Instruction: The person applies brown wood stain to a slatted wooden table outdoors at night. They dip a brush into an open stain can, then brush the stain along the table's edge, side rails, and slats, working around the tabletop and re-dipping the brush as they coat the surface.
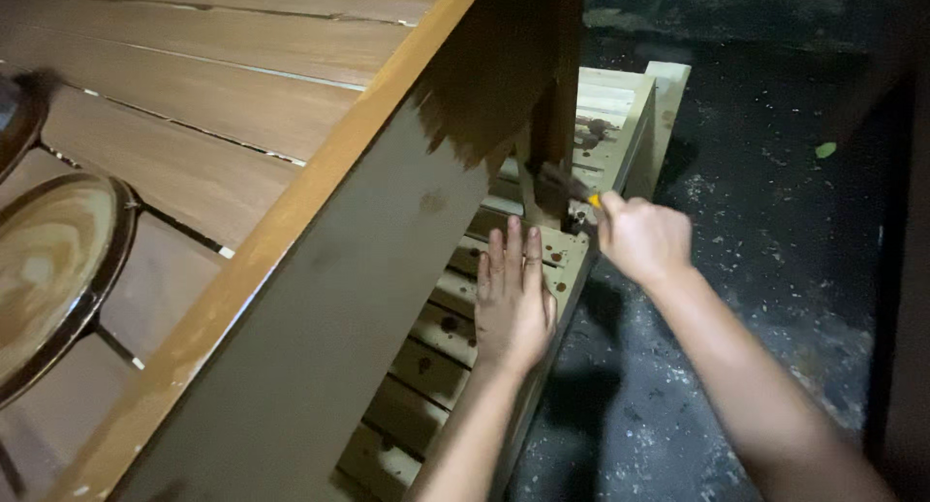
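Note:
My left hand lies flat, fingers together, on the pale slatted wooden bench under the table. My right hand grips a paintbrush with a yellow handle; its dark bristles touch the table leg. The table's side board is grey-brown lower down and glossy brown near the top where wet stain ends in a ragged edge. Brown drips spot the bench slats.
The brown plank tabletop fills the upper left. A round wood-grain stool seat with a dark metal rim stands at the left. Dark speckled floor lies to the right, with a small green scrap.

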